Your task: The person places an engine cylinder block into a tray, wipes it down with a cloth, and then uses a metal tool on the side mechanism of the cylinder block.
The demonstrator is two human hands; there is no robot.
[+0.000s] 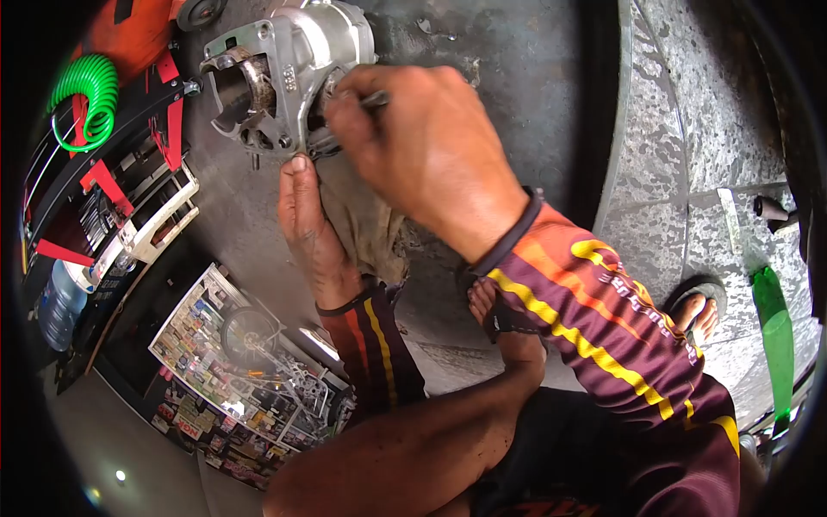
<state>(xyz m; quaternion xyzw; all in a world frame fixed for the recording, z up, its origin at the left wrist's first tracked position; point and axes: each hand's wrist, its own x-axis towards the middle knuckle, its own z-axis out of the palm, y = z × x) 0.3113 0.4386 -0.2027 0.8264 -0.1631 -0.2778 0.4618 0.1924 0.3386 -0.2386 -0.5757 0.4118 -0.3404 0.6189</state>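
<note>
A silver metal engine casing (323,39) lies on the dark work surface at the top, with a round, worn opening on its left side. My right hand (431,146) is closed around a short, thin metal tool (376,100) over the casing's right part. The tool's working end is hidden by my fingers. My left hand (310,224) grips the casing's lower edge, its thumb and finger pressed together there. A dirty brownish cloth (366,224) lies beneath and between my hands.
A coiled green air hose (90,99) hangs on a red-and-black rack at left, near a blue water jug (60,302). A sticker-covered board (215,345) stands lower left. A small metal piece (435,32) lies beyond the casing. A green bottle (773,336) is at right.
</note>
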